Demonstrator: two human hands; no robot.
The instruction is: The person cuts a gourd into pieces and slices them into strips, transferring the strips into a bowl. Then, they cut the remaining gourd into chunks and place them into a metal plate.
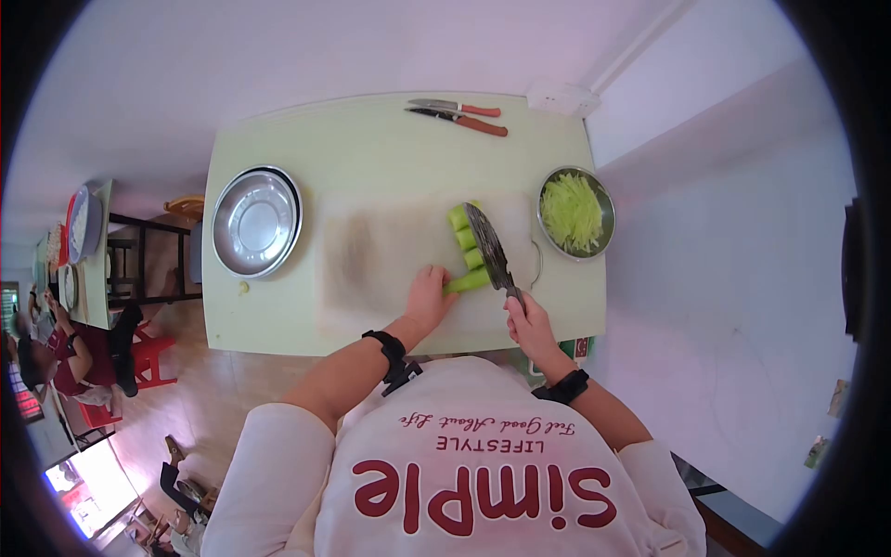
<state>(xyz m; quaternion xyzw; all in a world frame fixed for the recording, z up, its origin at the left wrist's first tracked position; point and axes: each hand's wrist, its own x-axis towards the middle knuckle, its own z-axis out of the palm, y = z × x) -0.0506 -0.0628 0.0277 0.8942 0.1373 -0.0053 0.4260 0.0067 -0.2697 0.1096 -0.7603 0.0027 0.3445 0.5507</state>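
Note:
My right hand (pixel 531 327) is wrapped round the handle of a dark-bladed kitchen knife (pixel 487 243), whose blade points away from me over the cutting board (pixel 399 251). Close to the blade's left side lie several thick light-green vegetable pieces (pixel 466 239), lined up one behind another and partly covered by the knife. My left hand (pixel 430 295) rests on the board, its fingers gripping the left end of the nearest green vegetable piece (pixel 470 280). The exact kind of vegetable is not certain.
At right, a metal bowl (pixel 607 228) holds green shreds (pixel 571 212). Stacked metal basins (pixel 255 225) stand at left. Two more knives (pixel 478 123) lie at the table's far edge, near a wall socket (pixel 562 97). Other people sit in the background at left, by red stools (pixel 151 357).

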